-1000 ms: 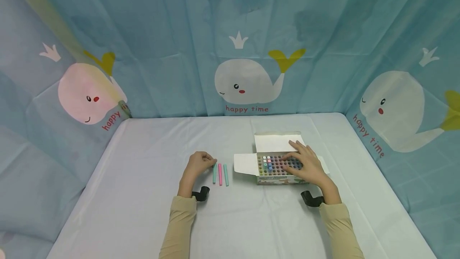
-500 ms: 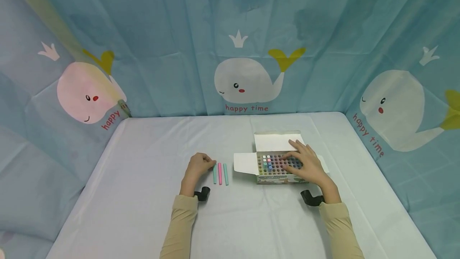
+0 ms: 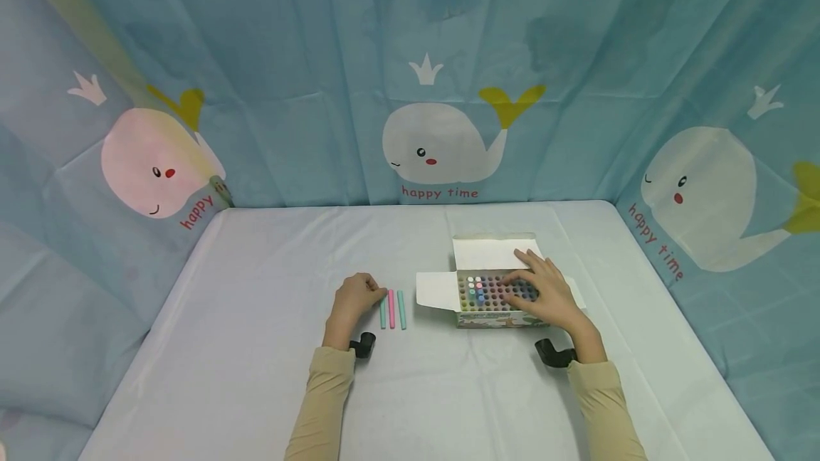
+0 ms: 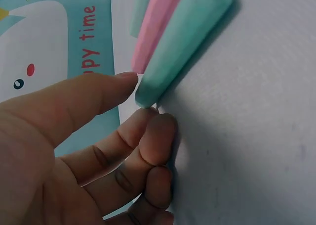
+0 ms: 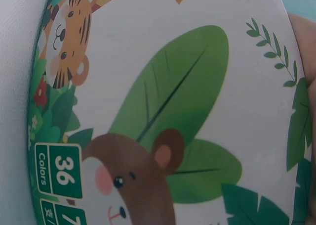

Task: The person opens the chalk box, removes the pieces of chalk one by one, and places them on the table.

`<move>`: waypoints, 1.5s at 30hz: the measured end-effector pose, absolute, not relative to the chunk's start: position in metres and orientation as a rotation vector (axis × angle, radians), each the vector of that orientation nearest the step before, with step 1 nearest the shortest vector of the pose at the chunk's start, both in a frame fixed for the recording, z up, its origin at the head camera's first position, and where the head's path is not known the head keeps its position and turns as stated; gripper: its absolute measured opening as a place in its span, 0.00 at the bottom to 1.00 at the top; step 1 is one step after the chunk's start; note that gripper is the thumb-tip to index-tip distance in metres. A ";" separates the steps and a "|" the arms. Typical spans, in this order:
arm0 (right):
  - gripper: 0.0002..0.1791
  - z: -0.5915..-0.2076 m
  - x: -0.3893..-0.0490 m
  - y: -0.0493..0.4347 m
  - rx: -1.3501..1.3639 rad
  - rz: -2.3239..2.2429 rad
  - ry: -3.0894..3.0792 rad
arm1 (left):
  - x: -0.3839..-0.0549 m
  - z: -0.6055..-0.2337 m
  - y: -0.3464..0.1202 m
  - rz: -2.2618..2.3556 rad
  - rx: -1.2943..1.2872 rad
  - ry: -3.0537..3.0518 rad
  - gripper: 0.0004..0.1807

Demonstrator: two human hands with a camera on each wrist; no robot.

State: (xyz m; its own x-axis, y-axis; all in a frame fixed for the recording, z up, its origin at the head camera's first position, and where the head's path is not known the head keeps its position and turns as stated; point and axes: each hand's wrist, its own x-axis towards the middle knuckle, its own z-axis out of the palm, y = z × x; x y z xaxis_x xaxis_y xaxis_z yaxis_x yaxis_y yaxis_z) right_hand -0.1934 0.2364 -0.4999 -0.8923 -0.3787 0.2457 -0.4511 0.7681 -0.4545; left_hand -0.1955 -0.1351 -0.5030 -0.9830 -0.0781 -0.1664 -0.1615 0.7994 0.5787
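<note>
Three sticks — teal, pink, teal — side by side near the open box

Blue whale-print fabric backs a white-covered table.

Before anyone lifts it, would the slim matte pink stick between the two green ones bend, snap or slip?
The pink stick looks straight, so probably stiff. Its slimness suggests it might snap. Its matte surface probably isn't slippery.
</note>
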 end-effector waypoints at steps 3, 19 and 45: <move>0.15 -0.500 -0.193 0.236 0.666 0.780 -2.814 | -0.195 -0.503 -0.135 0.907 -0.172 2.865 0.14; 0.15 -0.498 -0.193 0.238 0.659 0.756 -2.838 | -0.180 -0.463 -0.114 0.816 0.068 3.125 0.11; 0.14 -0.499 -0.194 0.236 0.665 0.764 -2.803 | -0.175 -0.459 -0.015 0.632 0.954 3.234 0.05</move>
